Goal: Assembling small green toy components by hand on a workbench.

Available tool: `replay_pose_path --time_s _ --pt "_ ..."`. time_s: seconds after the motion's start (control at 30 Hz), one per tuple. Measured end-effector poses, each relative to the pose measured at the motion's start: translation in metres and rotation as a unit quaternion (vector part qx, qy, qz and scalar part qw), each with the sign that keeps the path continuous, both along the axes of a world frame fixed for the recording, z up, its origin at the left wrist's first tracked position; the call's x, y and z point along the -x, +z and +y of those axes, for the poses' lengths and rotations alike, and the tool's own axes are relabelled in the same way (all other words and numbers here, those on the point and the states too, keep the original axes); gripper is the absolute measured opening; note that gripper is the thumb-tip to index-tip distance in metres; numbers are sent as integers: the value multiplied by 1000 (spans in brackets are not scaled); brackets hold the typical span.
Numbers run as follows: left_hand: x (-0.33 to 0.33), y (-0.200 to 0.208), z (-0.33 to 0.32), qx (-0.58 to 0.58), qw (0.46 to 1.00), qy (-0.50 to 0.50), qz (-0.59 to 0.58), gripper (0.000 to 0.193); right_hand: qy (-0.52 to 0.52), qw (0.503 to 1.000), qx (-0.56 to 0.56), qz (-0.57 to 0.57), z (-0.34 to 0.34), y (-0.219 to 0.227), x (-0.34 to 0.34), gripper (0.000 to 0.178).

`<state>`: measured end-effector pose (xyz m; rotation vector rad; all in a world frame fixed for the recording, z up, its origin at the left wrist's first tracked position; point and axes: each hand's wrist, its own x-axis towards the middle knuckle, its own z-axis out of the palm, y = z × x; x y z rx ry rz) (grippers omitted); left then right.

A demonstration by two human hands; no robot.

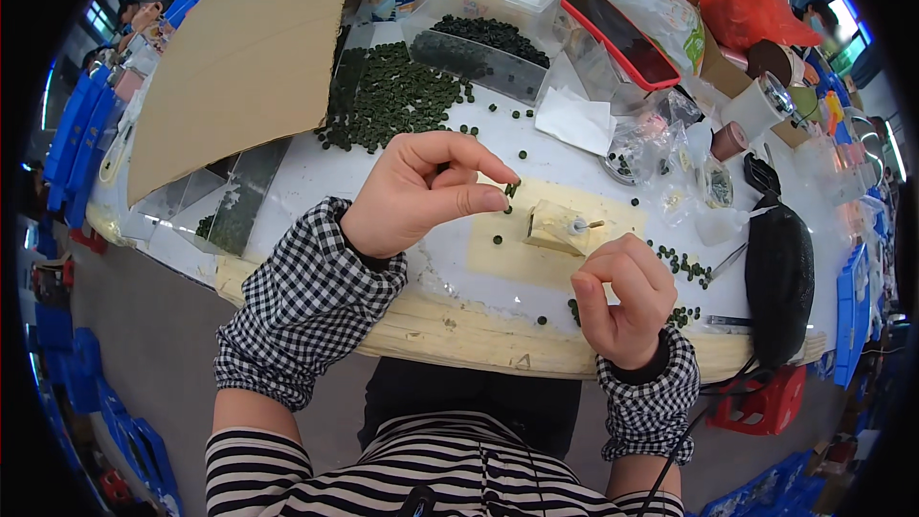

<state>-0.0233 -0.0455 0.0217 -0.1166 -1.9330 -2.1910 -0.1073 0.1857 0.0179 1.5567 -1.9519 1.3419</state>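
Observation:
My left hand (421, 190) is closed, pinching a small dark green round piece (511, 189) between thumb and forefinger above the table. Just right of those fingertips stands a cream-coloured block (553, 227), with a thin brass-coloured pin (593, 225) sticking out of its white fitting. My right hand (627, 297) is nearest the block's right side, thumb and fingers curled together; anything inside them is hidden. Loose green pieces lie around both hands, one of them (498, 239) left of the block and several (678, 260) beyond my right hand.
A big spread of green pieces (402, 86) lies at the back left beside a cardboard sheet (249, 67). Behind are a clear bin of dark pieces (479, 62) and a red-cased phone (622, 43). Tweezers (728, 263) and a black bag (780, 273) lie at right.

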Motion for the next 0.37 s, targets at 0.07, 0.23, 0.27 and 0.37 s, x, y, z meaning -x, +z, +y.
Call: replay_pose_path --time_s 0.07,0.23,0.27,0.37 --pt "-2 1 1 25 1000 4 4 20 7 1000 2 -2 -1 -1 0 18" --pt "-3 2 5 4 1000 10 0 19 0 1000 -6 -5 -2 0 -1 17" --pt "-3 1 5 -7 1000 9 2 19 -1 1000 -8 -4 -2 0 -1 17" --pt "-3 -1 4 27 1000 5 2 20 -7 1000 -11 -1 -1 0 -1 17"
